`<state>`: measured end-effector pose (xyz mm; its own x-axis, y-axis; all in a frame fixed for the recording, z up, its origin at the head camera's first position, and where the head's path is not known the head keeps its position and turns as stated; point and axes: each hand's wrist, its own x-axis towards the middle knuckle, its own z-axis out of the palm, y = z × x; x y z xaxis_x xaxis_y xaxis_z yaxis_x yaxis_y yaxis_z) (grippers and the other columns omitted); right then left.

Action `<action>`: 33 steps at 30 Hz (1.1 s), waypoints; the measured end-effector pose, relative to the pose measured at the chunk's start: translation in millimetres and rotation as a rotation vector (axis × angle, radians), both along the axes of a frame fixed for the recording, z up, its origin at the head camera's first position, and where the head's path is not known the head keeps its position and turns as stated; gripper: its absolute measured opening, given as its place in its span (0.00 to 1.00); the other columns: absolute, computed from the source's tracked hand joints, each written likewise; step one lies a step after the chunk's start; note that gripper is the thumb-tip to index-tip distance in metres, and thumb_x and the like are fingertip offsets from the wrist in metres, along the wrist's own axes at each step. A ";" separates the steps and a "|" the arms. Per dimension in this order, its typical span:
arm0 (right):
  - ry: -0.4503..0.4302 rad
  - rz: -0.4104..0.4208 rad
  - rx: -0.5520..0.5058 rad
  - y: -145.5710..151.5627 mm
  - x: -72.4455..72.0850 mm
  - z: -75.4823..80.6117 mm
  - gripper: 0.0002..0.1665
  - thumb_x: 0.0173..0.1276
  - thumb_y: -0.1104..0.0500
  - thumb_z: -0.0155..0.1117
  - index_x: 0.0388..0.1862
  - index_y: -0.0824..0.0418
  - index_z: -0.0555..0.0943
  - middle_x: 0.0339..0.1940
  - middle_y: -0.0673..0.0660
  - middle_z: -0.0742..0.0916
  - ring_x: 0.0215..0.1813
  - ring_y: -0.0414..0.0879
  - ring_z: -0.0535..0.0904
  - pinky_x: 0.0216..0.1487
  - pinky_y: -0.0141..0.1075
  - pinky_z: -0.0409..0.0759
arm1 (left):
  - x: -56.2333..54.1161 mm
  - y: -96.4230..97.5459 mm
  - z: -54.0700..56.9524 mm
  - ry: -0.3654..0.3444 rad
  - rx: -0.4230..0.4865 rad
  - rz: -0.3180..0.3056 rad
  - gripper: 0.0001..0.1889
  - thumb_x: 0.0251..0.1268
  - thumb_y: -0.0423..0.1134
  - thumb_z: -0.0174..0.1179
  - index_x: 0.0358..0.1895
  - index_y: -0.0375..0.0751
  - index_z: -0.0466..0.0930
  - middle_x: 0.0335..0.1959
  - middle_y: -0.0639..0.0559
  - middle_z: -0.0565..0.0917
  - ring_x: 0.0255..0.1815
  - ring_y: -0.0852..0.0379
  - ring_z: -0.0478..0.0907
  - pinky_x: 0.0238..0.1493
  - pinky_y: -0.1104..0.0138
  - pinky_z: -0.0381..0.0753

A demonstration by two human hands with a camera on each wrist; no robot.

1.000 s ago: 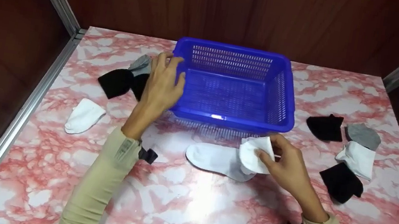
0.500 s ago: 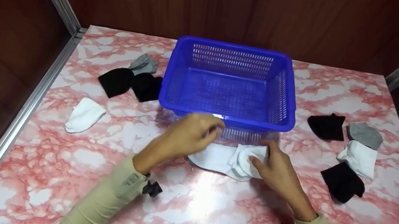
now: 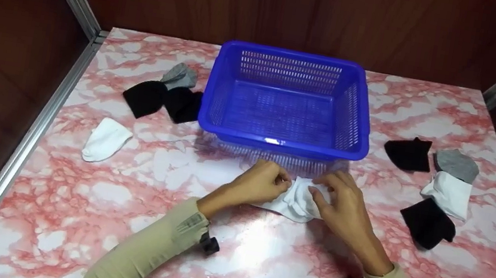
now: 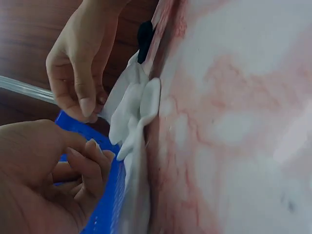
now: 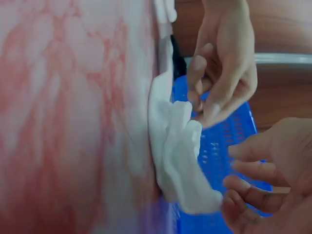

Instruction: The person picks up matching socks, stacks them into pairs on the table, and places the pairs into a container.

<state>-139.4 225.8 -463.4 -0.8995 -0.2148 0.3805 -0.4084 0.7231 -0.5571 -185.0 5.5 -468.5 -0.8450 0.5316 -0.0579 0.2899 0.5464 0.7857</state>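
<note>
Two white socks lie near the basket, a flat one (image 3: pixel 269 205) beneath a bunched, folded one (image 3: pixel 300 199). My left hand (image 3: pixel 263 183) is at their left side, fingers bent and thumb and fingertips right at the folded cuff. On the other side, my right hand (image 3: pixel 344 204) has its thumb and bent index finger apart over the right end of the bunched sock. In the right wrist view the fingers (image 5: pixel 253 187) of that hand stand beside the sock (image 5: pixel 183 161), a fingertip close to its edge. The left wrist view shows a gap between my left fingers (image 4: pixel 87 168) and the cloth (image 4: pixel 129 117).
A blue plastic basket (image 3: pixel 281 143) stands just behind the socks. To the left lie a white sock (image 3: pixel 107 140), black socks (image 3: pixel 145 98) and a grey one (image 3: pixel 180 77). Black (image 3: pixel 428 223), white (image 3: pixel 450 194) and grey (image 3: pixel 457 163) socks lie at right. Wooden panels (image 3: pixel 268 8) enclose the table.
My left hand has come from the basket's left side down to the socks. My right hand has lowered the bunched sock onto the flat one and loosened its fingers.
</note>
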 end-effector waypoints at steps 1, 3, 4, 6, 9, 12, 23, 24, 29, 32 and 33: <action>0.012 0.005 -0.010 -1.0 0.3 -0.4 0.07 0.63 0.70 0.75 0.39 0.67 0.87 0.39 0.61 0.86 0.43 0.52 0.79 0.44 0.40 0.77 | 0.2 2.3 -1.0 -0.036 0.012 0.016 0.13 0.73 0.34 0.60 0.53 0.33 0.89 0.31 0.44 0.91 0.18 0.68 0.72 0.21 0.77 0.71; 0.001 0.022 -0.031 -2.7 1.0 -1.1 0.06 0.63 0.70 0.75 0.38 0.66 0.87 0.35 0.58 0.87 0.38 0.48 0.79 0.39 0.36 0.76 | 0.9 6.0 -3.2 -0.103 0.026 0.043 0.13 0.73 0.33 0.60 0.53 0.32 0.88 0.29 0.45 0.90 0.15 0.68 0.73 0.17 0.77 0.71; -0.013 0.031 -0.036 -3.0 1.4 -1.2 0.06 0.63 0.70 0.75 0.38 0.65 0.87 0.33 0.57 0.87 0.37 0.47 0.79 0.37 0.34 0.76 | 1.3 8.1 -3.9 -0.128 0.023 0.051 0.13 0.72 0.33 0.61 0.53 0.32 0.88 0.30 0.46 0.90 0.15 0.68 0.74 0.17 0.77 0.72; -0.065 0.055 -0.035 -3.1 2.0 -2.2 0.07 0.63 0.69 0.75 0.39 0.64 0.87 0.32 0.55 0.87 0.33 0.45 0.80 0.35 0.32 0.78 | 2.4 11.6 -5.5 -0.138 -0.004 0.058 0.10 0.71 0.33 0.63 0.48 0.32 0.88 0.30 0.47 0.88 0.16 0.66 0.73 0.17 0.76 0.73; -0.144 0.102 0.020 -3.0 1.9 -5.2 0.09 0.64 0.64 0.77 0.41 0.62 0.86 0.32 0.54 0.86 0.33 0.43 0.80 0.35 0.33 0.79 | 4.7 15.6 -6.7 -0.057 -0.102 0.058 0.08 0.68 0.38 0.67 0.40 0.35 0.87 0.32 0.48 0.87 0.19 0.64 0.73 0.21 0.74 0.73; -0.170 0.129 0.099 -2.0 0.8 -8.9 0.12 0.63 0.59 0.80 0.41 0.62 0.85 0.33 0.54 0.84 0.37 0.41 0.76 0.38 0.35 0.77 | 5.8 18.8 -7.4 0.071 -0.217 0.063 0.10 0.65 0.44 0.70 0.35 0.40 0.86 0.33 0.48 0.87 0.25 0.60 0.73 0.27 0.70 0.73; -0.213 0.170 0.162 4.7 -3.0 -4.9 0.02 0.67 0.66 0.70 0.34 0.64 0.85 0.34 0.54 0.85 0.40 0.46 0.80 0.43 0.42 0.82 | 3.1 18.8 -10.6 -0.030 -0.125 0.074 0.08 0.65 0.44 0.72 0.36 0.47 0.84 0.29 0.57 0.83 0.25 0.64 0.73 0.29 0.74 0.71; -0.235 0.161 0.135 6.3 -2.9 -2.1 0.02 0.69 0.66 0.69 0.36 0.64 0.85 0.34 0.55 0.86 0.39 0.46 0.82 0.41 0.40 0.83 | 3.0 17.6 -10.0 -0.067 -0.086 0.076 0.08 0.65 0.43 0.72 0.36 0.47 0.83 0.29 0.57 0.83 0.26 0.64 0.73 0.29 0.74 0.72; -0.238 0.065 -0.052 14.3 -1.4 14.5 0.03 0.71 0.68 0.67 0.41 0.66 0.85 0.37 0.60 0.90 0.37 0.47 0.87 0.39 0.35 0.88 | 3.6 11.7 -4.8 -0.209 0.119 0.083 0.08 0.67 0.40 0.71 0.38 0.45 0.79 0.31 0.56 0.84 0.27 0.64 0.77 0.29 0.74 0.77; -0.183 0.019 -0.173 17.1 0.1 23.2 0.03 0.69 0.71 0.68 0.41 0.69 0.85 0.35 0.60 0.90 0.36 0.42 0.86 0.39 0.28 0.85 | 5.8 5.8 1.7 -0.243 0.202 0.098 0.08 0.67 0.38 0.70 0.42 0.43 0.80 0.32 0.53 0.87 0.24 0.63 0.78 0.24 0.72 0.80; -0.175 0.010 -0.216 17.6 0.8 25.9 0.04 0.69 0.72 0.68 0.41 0.70 0.84 0.35 0.60 0.90 0.35 0.40 0.85 0.39 0.26 0.84 | 6.3 3.2 4.0 -0.250 0.217 0.105 0.09 0.67 0.38 0.70 0.44 0.42 0.80 0.33 0.52 0.88 0.23 0.62 0.78 0.23 0.72 0.80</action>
